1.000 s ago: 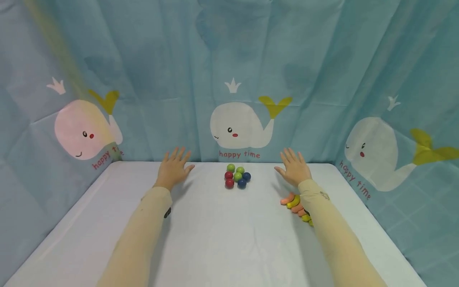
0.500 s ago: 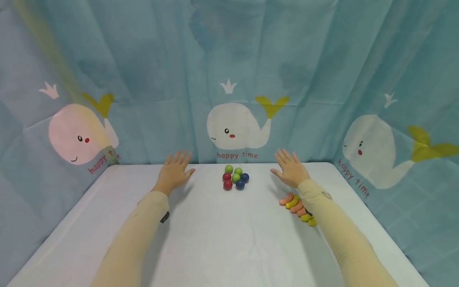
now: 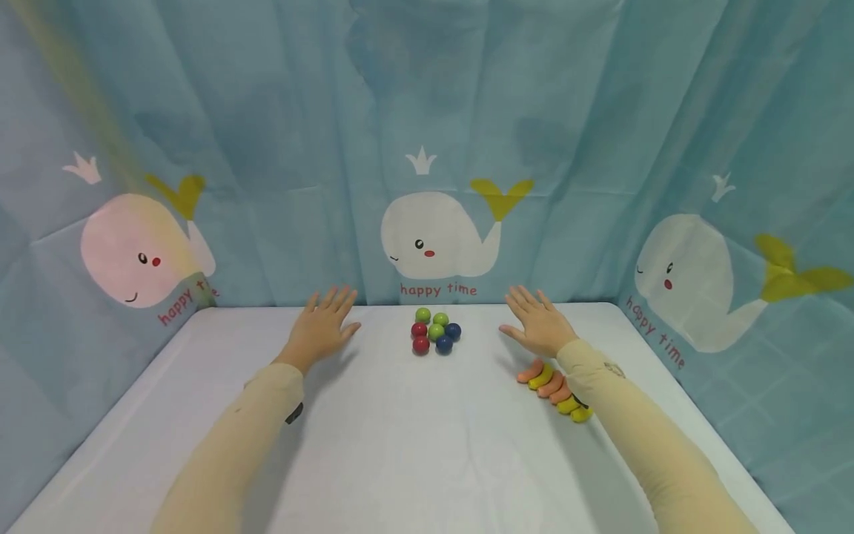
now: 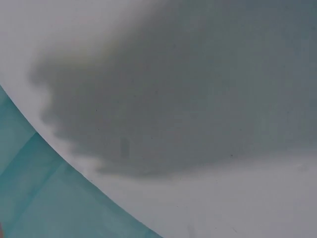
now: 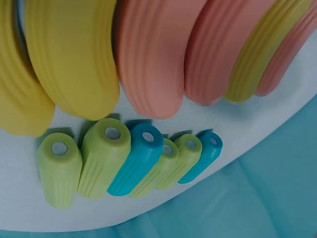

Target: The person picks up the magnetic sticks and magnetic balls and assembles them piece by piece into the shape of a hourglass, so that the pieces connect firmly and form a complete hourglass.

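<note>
While beyond hands [image 3: 317,331] [image 3: 542,326], whale-printed curtain [image 3: 427,111].

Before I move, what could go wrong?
The balls could roll if bumped; the rearmost green ball sits near the far edge of the table. The right sleeve, beside the bananas in the head view, could scatter them if lowered. The green and blue blocks, visible only in the right wrist view, might be knocked unnoticed.

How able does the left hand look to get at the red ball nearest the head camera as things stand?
Probably yes: the left hand holds nothing, and in the head view only white tabletop shows between it and that red ball.
</note>
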{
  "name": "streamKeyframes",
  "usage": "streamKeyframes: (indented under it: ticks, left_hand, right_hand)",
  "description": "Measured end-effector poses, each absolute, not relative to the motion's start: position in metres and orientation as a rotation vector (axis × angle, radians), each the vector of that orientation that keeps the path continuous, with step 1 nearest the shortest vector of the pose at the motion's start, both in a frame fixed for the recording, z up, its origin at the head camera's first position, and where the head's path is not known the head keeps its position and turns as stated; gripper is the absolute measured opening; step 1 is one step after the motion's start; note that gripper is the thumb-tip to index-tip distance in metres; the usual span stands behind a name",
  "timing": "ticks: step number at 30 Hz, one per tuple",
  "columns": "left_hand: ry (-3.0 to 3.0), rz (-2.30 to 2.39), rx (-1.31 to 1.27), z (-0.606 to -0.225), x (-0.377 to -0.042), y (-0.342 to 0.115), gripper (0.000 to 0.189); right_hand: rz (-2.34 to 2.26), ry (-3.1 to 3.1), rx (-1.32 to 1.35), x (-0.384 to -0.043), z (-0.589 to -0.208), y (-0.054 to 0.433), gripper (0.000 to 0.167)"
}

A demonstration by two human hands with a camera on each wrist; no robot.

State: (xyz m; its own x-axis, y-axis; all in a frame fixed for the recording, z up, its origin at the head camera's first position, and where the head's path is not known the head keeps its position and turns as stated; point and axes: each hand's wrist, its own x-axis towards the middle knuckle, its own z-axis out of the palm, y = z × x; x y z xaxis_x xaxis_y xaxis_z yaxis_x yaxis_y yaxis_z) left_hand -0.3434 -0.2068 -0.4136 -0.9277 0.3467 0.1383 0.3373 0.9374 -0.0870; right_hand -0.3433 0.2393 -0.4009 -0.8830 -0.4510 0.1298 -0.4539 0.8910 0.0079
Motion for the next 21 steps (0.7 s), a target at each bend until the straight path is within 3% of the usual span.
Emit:
streamKeyframes:
  ticks: [21]
  left_hand:
    - [-2.826,0.082,-0.710,-0.426,-0.328,-0.184,0.069]
  right_hand:
    - [0.078,-2.892,0.883,-0.324,-0.420,0.234,0.076]
